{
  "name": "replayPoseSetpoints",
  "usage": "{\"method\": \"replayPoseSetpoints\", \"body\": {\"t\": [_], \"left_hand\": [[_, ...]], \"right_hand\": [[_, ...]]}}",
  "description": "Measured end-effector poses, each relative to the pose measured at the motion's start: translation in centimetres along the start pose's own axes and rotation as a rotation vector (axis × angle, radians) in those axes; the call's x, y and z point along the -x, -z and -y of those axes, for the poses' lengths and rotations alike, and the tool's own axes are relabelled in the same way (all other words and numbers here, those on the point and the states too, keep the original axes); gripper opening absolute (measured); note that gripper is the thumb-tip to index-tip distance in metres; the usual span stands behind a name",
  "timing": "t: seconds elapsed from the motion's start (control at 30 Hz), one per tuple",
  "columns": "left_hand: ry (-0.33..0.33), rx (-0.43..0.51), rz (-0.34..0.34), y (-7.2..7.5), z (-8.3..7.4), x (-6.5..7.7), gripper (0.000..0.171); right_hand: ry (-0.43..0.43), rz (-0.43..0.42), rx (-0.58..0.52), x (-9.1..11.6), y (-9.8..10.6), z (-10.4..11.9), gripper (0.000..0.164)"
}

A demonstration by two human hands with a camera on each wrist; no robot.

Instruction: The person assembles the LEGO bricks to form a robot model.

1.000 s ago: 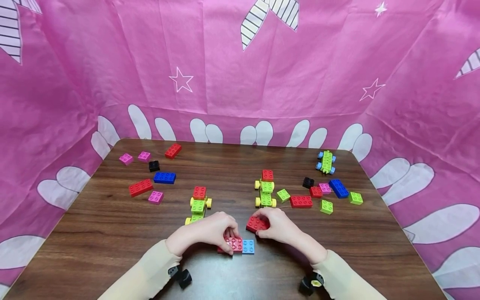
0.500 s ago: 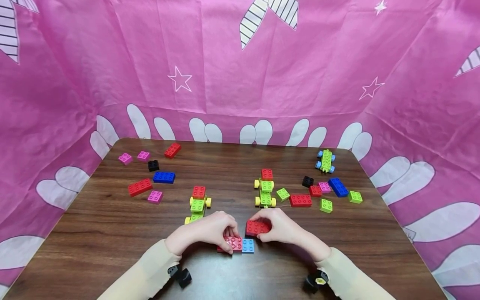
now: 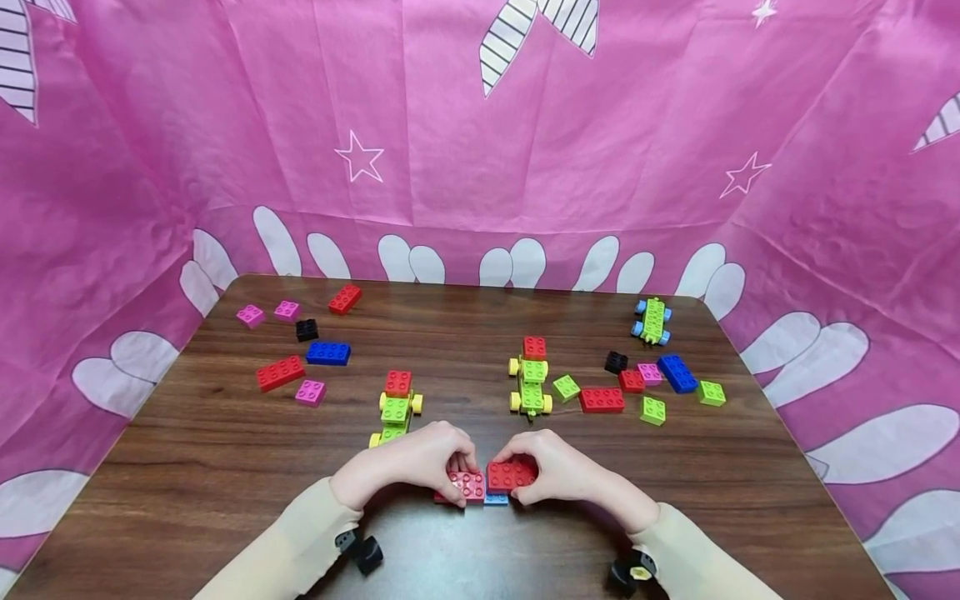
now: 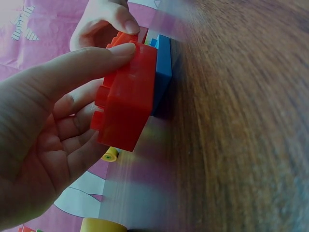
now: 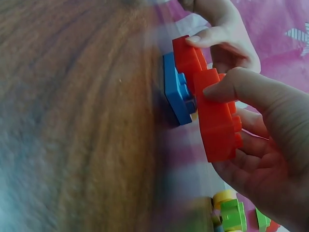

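My left hand (image 3: 429, 457) pinches a red building brick (image 3: 468, 485) between thumb and fingers. That brick sits on one end of a flat light blue brick (image 5: 176, 92), which lies on the table. Between thumb and fingers of my right hand (image 3: 561, 470) is a second red brick (image 5: 215, 128), studs up. It is held over the blue brick's bare right end, close beside the first red brick. In the right wrist view some blue studs show under it, and a gap separates it from the blue brick.
Two green cars with yellow wheels (image 3: 394, 412) (image 3: 532, 387), each with a red brick, stand beyond the hands. A green car with blue wheels (image 3: 652, 322) is at the back right. Loose bricks lie left, such as a blue one (image 3: 328, 353), and right, around a red one (image 3: 602, 400).
My right hand has brought its red brick down toward me and slightly left, from behind the blue brick to over its right end. The left hand stays in place.
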State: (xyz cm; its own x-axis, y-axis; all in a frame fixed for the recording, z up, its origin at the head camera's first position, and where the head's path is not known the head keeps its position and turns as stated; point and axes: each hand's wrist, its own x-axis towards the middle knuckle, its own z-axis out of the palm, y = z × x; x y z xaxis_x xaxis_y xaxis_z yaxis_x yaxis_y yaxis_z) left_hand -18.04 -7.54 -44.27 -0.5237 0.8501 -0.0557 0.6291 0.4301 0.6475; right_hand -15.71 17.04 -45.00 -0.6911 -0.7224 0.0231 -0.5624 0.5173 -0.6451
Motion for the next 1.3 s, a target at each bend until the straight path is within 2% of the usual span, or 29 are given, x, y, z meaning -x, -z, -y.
{"method": "replayPoseSetpoints", "body": {"t": [0.53, 0.9, 1.13, 1.3], "left_hand": [[-0.012, 0.008, -0.006, 0.0, 0.0, 0.1, 0.029], [-0.015, -0.001, -0.012, 0.0, -0.1, 0.0, 0.029], [-0.007, -0.002, -0.008, -0.1, -0.2, 0.1, 0.029], [-0.009, 0.0, -0.011, 0.0, -0.2, 0.1, 0.029]], "right_hand": [[0.035, -0.002, 0.032, 0.1, -0.9, 0.0, 0.038], [0.017, 0.018, 0.041, 0.1, -0.9, 0.4, 0.036], [0.069, -0.038, 0.084, -0.2, -1.2, 0.3, 0.026], [0.055, -0.04, 0.085, -0.3, -1.1, 0.5, 0.025]]}}
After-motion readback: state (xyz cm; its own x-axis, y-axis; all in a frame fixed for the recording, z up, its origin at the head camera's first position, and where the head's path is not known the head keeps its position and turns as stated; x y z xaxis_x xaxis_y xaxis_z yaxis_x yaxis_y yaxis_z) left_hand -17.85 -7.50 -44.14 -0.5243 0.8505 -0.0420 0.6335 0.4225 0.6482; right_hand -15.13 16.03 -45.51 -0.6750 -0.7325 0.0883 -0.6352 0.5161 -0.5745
